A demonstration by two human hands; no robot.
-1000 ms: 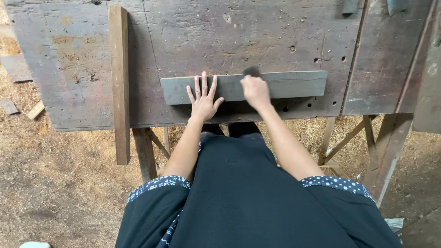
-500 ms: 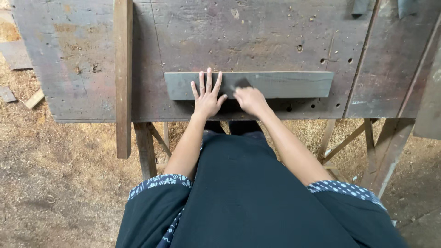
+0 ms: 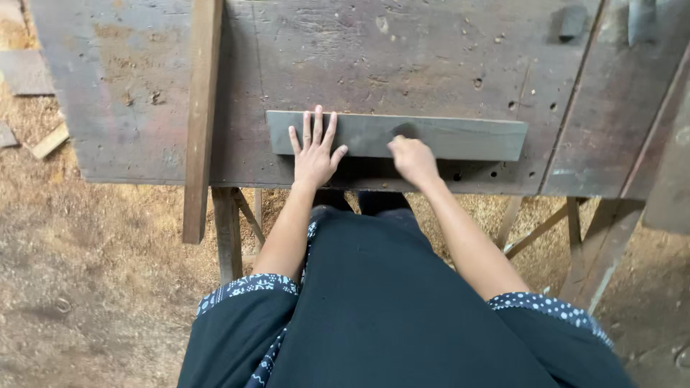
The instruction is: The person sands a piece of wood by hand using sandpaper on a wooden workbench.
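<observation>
On the worn wooden workbench [image 3: 144, 108], near its front edge, a long grey board [image 3: 460, 138] is laid flat and lengthwise across the person's front, so that it is carried along its whole length by the bench top. The left hand [image 3: 314, 151] is spread fully open, palm down, with the fingers fanned over the board's left part; nothing is gripped by it, and the board appears to be pinned in place by its weight. The right hand [image 3: 413, 159] is closed into a loose fist around a small dark object [image 3: 404, 131], which is pressed against the board's top face near the middle; what that object is cannot be told. A narrow timber strip [image 3: 201, 122] is set crosswise over the bench to the left, well apart from the board, overhanging the front edge. Sawdust [image 3: 86, 287] is spread over the ground below.
</observation>
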